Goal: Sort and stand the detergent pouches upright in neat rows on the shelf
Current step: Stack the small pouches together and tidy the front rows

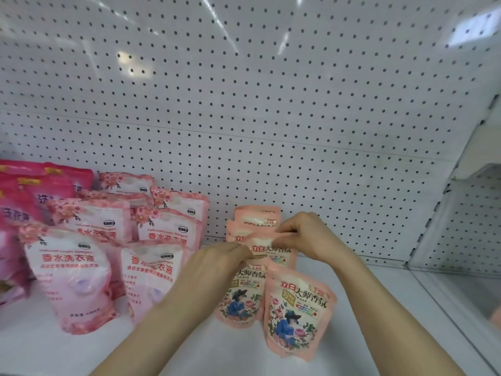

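left hand (222,257): fingers curled, pinching top-left corner of salmon pouch (267,246)
right hand (306,236): fingers curled, pinching same pouch's top-right edge
salmon pouch: upright, mid-shelf, inside cluster of matching pouches
magenta pouches (24,191): far left, print blurred
pink pouches (70,270): "香水洗衣液", standing in rows
front pouch (296,313): "立白 大师香氛", "3.8元", standing right of cluster
shelf (189,348): white, flat
back panel (244,104): white pegboard

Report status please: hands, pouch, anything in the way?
Left hand, right hand pinch peach pouch top. Pouch upright in row. Pink pouches left, nothing blocking.
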Available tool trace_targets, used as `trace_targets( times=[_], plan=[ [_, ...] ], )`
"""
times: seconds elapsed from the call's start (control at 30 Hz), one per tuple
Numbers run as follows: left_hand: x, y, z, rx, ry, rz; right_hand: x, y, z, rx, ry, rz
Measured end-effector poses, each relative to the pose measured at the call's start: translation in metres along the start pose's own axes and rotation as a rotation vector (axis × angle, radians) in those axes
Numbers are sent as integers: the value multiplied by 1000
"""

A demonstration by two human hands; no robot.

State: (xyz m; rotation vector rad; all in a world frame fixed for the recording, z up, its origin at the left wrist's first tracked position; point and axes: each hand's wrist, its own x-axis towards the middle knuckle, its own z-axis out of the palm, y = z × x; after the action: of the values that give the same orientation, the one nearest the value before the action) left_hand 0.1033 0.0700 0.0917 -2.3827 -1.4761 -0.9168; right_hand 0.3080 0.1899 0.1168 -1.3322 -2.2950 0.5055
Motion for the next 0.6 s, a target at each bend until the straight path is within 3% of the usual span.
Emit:
trace_targets(
  times=[0.2,0.33,0.4,0.5,0.53,0.6],
  plan=[
    [-7,1,-1,-5,1,-36,-12,-19,11,62,-34,-20],
    [-5,1,2,21,25,-16,-47,-17,-13,107,177,-31],
    [1,-1,7,35,51,-24,-78,-15,-18,155,97,3],
    [12,-2,18,42,100,-44,-124,-17,2,148,-208,33],
    [15,-1,22,50,104,-52,-133,-16,12,143,-234,44],
    [19,2,28,55,85,-59,-139,-13,30,41,-105,76]
  ],
)
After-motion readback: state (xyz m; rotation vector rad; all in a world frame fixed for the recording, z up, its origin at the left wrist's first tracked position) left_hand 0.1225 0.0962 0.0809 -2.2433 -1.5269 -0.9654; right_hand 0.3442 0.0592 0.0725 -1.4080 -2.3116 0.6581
